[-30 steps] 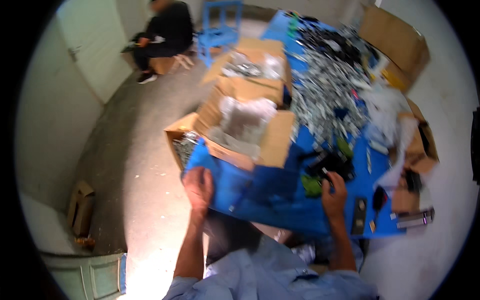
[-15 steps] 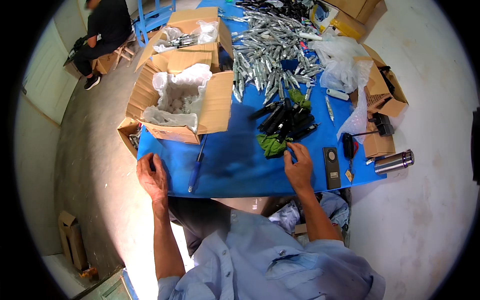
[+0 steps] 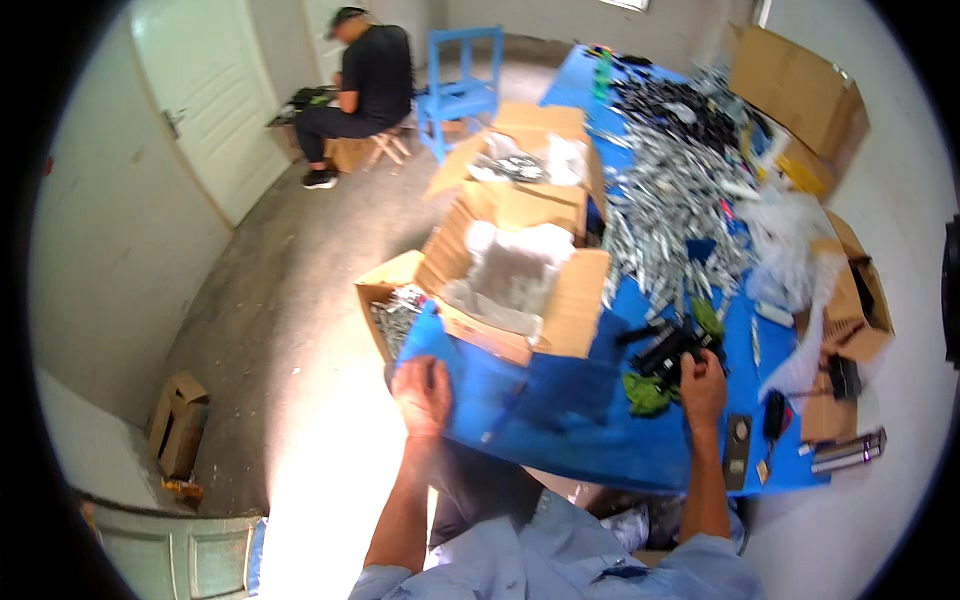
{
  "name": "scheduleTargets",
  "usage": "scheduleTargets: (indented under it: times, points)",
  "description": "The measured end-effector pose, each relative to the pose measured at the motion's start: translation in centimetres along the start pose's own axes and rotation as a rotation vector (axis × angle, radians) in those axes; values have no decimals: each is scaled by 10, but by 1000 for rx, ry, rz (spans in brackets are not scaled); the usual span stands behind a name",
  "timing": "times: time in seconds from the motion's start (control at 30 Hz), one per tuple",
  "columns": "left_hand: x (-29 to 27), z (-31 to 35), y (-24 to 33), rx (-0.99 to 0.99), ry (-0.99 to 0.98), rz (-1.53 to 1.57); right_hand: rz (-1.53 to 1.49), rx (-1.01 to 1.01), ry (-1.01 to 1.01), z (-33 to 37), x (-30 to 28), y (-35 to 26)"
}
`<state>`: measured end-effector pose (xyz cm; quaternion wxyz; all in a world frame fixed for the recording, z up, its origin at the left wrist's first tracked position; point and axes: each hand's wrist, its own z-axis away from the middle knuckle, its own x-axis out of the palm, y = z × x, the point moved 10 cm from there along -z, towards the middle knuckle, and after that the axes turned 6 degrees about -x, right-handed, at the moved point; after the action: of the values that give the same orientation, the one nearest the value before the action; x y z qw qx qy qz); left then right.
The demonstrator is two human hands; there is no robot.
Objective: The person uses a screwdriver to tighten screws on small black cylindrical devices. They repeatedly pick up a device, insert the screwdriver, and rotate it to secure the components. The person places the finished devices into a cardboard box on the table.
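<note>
Presently the left hand (image 3: 422, 392) rests loosely curled on the near-left edge of the blue table (image 3: 560, 440), the right hand (image 3: 702, 378) grips small black oblong parts (image 3: 672, 348), and the far pile of silvery pieces (image 3: 672, 215) remains unsorted.

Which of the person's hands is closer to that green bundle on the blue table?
Right. The right hand sits just beside the green bundle, among black parts. The left hand is far off at the table's left corner.

Three open cardboard boxes (image 3: 520, 290) on the blue table (image 3: 560, 430), one blue chair (image 3: 462, 95), two people.
</note>
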<state>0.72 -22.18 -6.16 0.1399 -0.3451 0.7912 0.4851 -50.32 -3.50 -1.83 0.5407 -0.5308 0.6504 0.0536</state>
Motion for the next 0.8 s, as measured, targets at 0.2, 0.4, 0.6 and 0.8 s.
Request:
scheduleTargets:
  times: [0.2, 0.4, 0.6, 0.8]
  points:
    - [-8, 1, -2, -42, 3, -34, 10, 17, -139, -4, 34, 27]
    - [-17, 0, 13, 9, 67, -5, -907, 529, -229, 5, 37, 62]
    - [-17, 1, 8, -61, -12, 11, -1616, 610, -317, 73, 31, -29]
    - [-28, 6, 2, -324, -117, 355, -1571, 516, -753, 149, 58, -124]
